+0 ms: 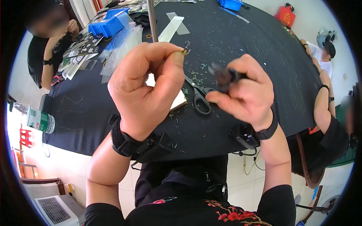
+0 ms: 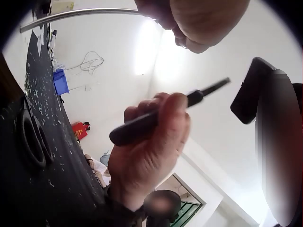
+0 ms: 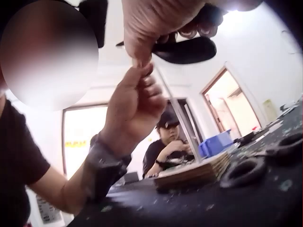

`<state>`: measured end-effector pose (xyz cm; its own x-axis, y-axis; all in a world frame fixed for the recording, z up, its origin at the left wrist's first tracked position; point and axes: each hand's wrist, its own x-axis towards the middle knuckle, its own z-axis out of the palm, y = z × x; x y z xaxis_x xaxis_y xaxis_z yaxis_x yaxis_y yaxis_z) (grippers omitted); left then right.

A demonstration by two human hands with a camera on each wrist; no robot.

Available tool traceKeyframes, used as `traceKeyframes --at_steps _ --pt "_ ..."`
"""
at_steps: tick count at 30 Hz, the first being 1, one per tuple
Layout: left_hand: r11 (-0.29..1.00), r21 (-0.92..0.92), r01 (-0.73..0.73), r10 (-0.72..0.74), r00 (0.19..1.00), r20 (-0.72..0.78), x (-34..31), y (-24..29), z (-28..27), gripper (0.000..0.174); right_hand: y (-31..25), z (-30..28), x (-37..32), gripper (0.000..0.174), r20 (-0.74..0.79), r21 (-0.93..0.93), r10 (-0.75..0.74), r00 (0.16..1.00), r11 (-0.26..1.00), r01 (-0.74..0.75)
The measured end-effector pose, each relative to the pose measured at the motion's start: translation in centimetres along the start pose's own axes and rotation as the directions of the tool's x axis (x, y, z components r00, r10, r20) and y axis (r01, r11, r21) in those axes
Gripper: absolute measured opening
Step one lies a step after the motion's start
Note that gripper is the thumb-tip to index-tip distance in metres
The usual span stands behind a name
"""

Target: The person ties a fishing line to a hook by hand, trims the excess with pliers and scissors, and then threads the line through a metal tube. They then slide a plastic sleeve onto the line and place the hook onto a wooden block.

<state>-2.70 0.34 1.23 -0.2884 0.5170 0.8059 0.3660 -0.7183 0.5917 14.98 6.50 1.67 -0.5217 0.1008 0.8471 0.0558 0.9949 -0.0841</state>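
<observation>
Raised over the table, my left hand pinches a tiny, thin, dark hooked piece between thumb and index fingertip. To its right, my right hand grips a tool with a smooth black handle and a short narrow tip; motion blurs it in the head view, and its exact kind cannot be told. Below and between the hands, black-handled scissors lie on the dark cloth. Beside them is a wooden block with a pale top, partly hidden under my left hand. A metal rod rises beyond that hand.
Small green clippings are scattered over the black tablecloth. Blue bins, clear plastic sleeves and printed cards lie at the back left. A water bottle is at the left edge. Other people sit left and right.
</observation>
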Motion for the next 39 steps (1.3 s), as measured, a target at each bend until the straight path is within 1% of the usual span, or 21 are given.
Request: traceKeyframes --at_steps 1,3,4,6,9,12,18,21,25,28,30,31,33,34,36,37,39 --pt "1.000 -0.004 0.001 -0.001 1.000 0.003 -0.1 0.0 0.1 0.007 0.3 0.0 -0.1 0.034 0.001 0.010 0.047 0.999 0.999 -0.047" --pt "0.999 0.003 0.054 -0.054 0.998 0.016 -0.3 -0.1 0.1 0.007 0.6 0.6 -0.4 0.034 -0.031 0.068 0.055 0.998 0.996 -0.052" --pt "0.999 0.002 0.054 -0.054 0.998 0.017 -0.2 -0.2 0.2 0.007 0.5 0.6 -0.4 0.034 -0.031 0.067 0.056 0.998 0.996 -0.054" --pt "1.000 -0.007 0.001 -0.001 1.000 0.031 -0.2 -0.3 0.1 0.007 0.2 0.7 -0.4 0.033 0.033 0.078 0.053 0.998 0.995 -0.056" --pt "1.000 0.008 -0.013 0.012 0.999 0.048 -0.2 -0.1 0.1 0.007 0.1 0.6 -0.3 0.033 0.023 0.048 0.082 0.996 0.995 -0.083" --pt "0.999 0.029 0.016 -0.017 0.999 0.045 -0.3 0.2 0.2 0.008 0.0 0.5 -0.3 0.033 0.020 0.017 0.109 0.994 0.994 -0.109" --pt "0.999 0.000 0.053 -0.053 0.997 0.054 -0.2 0.3 0.2 0.008 0.2 0.7 -0.5 0.032 0.033 0.034 0.129 0.991 0.991 -0.130" --pt "0.998 0.016 0.067 -0.067 0.996 0.057 -0.2 0.3 0.3 0.007 0.2 0.6 -0.5 0.032 0.043 0.037 0.135 0.990 0.990 -0.136" --pt "0.998 0.042 0.053 -0.056 0.996 0.063 -0.2 0.3 0.2 0.007 0.2 0.7 -0.5 0.031 0.033 0.063 0.140 0.990 0.988 -0.142" --pt "0.997 0.064 0.043 -0.047 0.997 0.059 -0.2 0.2 0.3 0.007 0.2 0.8 -0.6 0.031 0.036 0.082 0.180 0.983 0.980 -0.182" --pt "0.997 0.064 0.038 -0.042 0.998 0.051 -0.2 0.1 0.3 0.008 0.3 0.7 -0.4 0.031 0.062 0.040 0.160 0.985 0.986 -0.163" --pt "0.997 0.066 0.040 -0.043 0.998 0.052 -0.2 0.1 0.3 0.008 0.2 0.6 -0.4 0.031 0.062 0.041 0.161 0.985 0.986 -0.164" --pt "0.989 0.145 0.015 -0.025 0.997 0.068 0.0 0.4 0.1 0.009 0.0 0.5 -0.4 0.031 0.067 0.079 0.151 0.986 0.985 -0.156" --pt "0.990 0.143 0.014 -0.024 0.997 0.070 0.0 0.5 0.1 0.009 0.0 0.4 -0.3 0.031 0.065 0.077 0.152 0.986 0.985 -0.157" --pt "0.987 0.122 -0.104 0.094 0.992 0.086 -0.1 0.8 0.1 0.011 -0.2 0.2 -0.2 0.030 0.045 0.066 0.069 0.997 0.995 -0.072" --pt "0.988 0.119 -0.100 0.090 0.992 0.085 -0.1 0.8 0.2 0.011 -0.1 0.1 -0.2 0.030 0.049 0.064 0.072 0.996 0.995 -0.075" --pt "0.973 0.069 -0.221 0.213 0.971 0.106 0.0 0.8 0.1 0.012 0.2 0.3 -0.2 0.031 -0.008 0.051 -0.078 0.997 0.996 0.078"
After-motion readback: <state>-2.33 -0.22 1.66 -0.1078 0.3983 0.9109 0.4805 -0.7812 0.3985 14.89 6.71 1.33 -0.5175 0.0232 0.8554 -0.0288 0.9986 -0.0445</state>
